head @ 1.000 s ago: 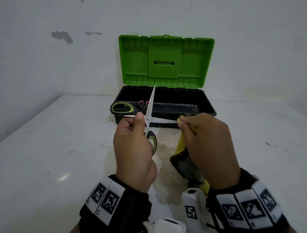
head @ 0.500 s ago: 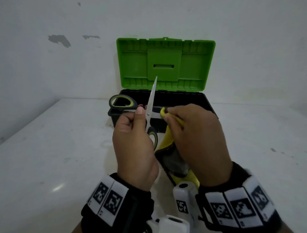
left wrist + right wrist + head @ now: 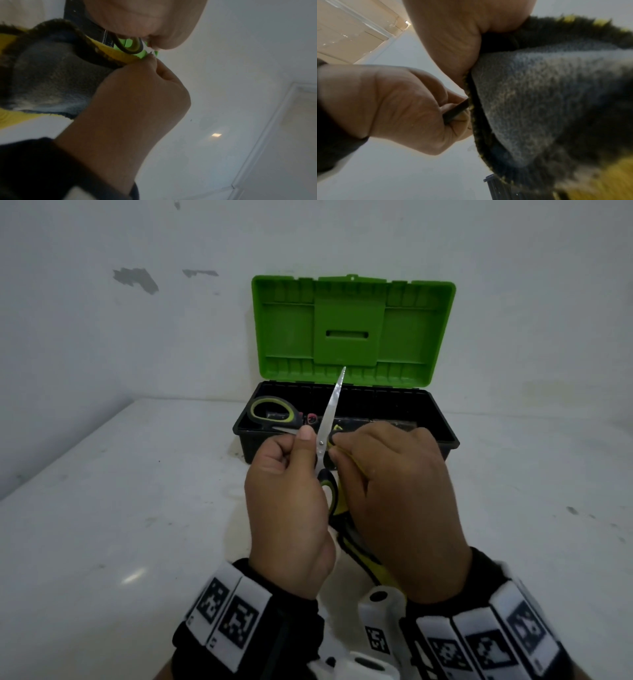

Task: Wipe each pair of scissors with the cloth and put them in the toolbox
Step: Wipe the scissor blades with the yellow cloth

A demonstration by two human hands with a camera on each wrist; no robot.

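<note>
My left hand grips a pair of scissors with black and yellow-green handles, spread wide open above the table. One blade points up toward the green lid; one handle loop sticks out left. The other blade runs right and is hidden inside the yellow and grey cloth. My right hand pinches that cloth around the blade, close to the pivot and against my left thumb. The cloth fills the right wrist view, beside the left hand.
The black toolbox stands open just behind my hands, its lid upright against the white wall. Small red items lie inside near its left end. The white table spreads to both sides, with a wall along its left edge.
My right hand has slid the cloth leftward along the horizontal blade, from its tip to the pivot. The left hand keeps its grip and the scissors stay open.
</note>
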